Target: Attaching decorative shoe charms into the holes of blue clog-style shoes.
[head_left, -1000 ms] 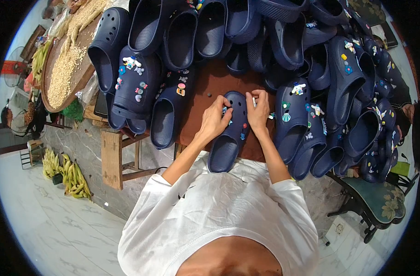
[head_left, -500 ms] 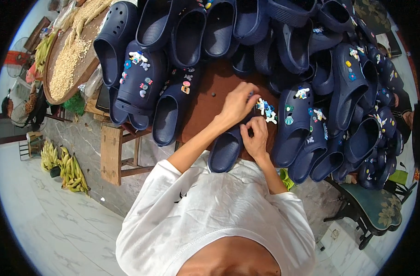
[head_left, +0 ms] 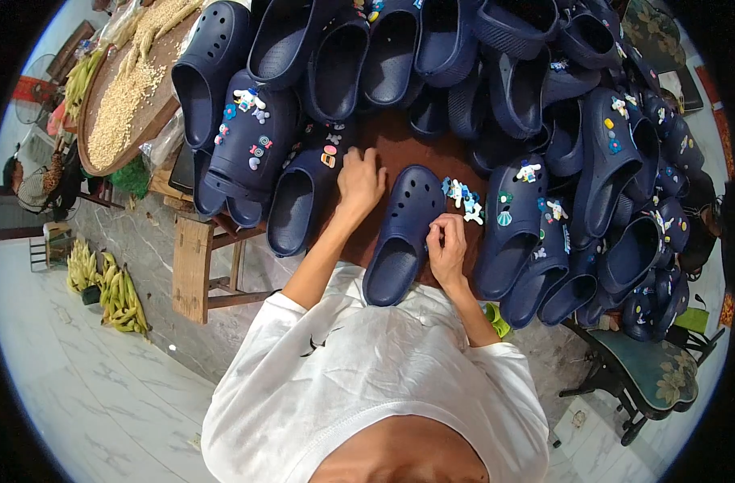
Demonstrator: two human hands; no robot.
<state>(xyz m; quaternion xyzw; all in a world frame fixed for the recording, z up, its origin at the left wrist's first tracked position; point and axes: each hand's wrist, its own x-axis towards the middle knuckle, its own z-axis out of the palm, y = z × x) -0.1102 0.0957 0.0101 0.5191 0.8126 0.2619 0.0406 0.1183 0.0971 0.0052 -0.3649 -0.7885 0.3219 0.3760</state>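
A plain navy clog lies in front of me, toe pointing away and heel against my shirt. My right hand is beside its right edge, fingers curled together; whatever they may hold is hidden. Just beyond that hand is a small cluster of blue and white charms on the brown tabletop. My left hand is on the tabletop left of the clog, its bent fingers somewhat apart. Next to it stands a navy clog with charms on its toe.
Many navy clogs, some with charms, crowd the table's far side, left and right. A round tray of pale kernels is at the far left. A wooden stool stands left, a dark chair right, and corn cobs on the floor.
My left hand has left the plain clog's toe and moved left onto the tabletop, uncovering the holes. A small dark piece there is now out of sight. My right hand stays beside the clog.
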